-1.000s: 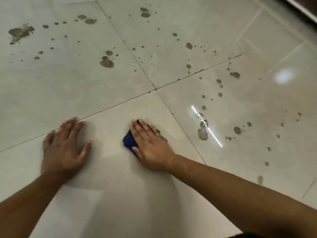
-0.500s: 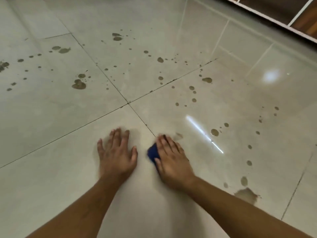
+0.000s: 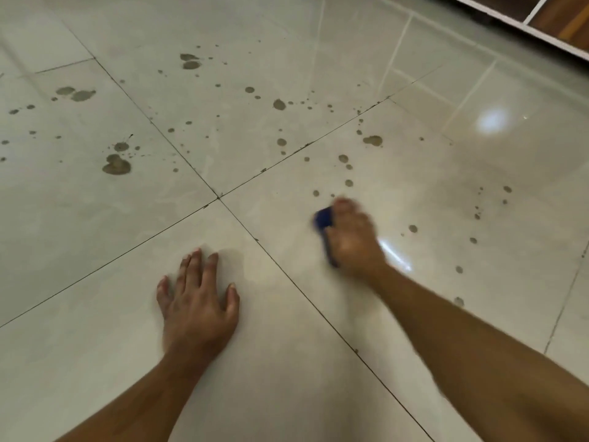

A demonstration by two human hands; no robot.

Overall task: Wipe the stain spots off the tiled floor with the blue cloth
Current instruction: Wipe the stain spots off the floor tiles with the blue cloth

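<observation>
Pressing down on the blue cloth (image 3: 322,218), your right hand (image 3: 352,242) covers most of it, so only a blue edge shows at the hand's 9 o'clock side; the hand is blurred, its fingers laid flat over the cloth on the tiled floor (image 3: 95,234). Small stain spots (image 3: 348,183) lie just beyond the fingertips at 12 o'clock, and more dot the tile toward 3 o'clock. Toward 7 o'clock from the cloth, across a grout line, your left hand (image 3: 199,301) rests palm down with fingers spread, holding nothing. Larger blotches (image 3: 116,165) sit well apart at 10 o'clock. A white frame edge (image 3: 510,22) crosses the far 1 o'clock corner.
</observation>
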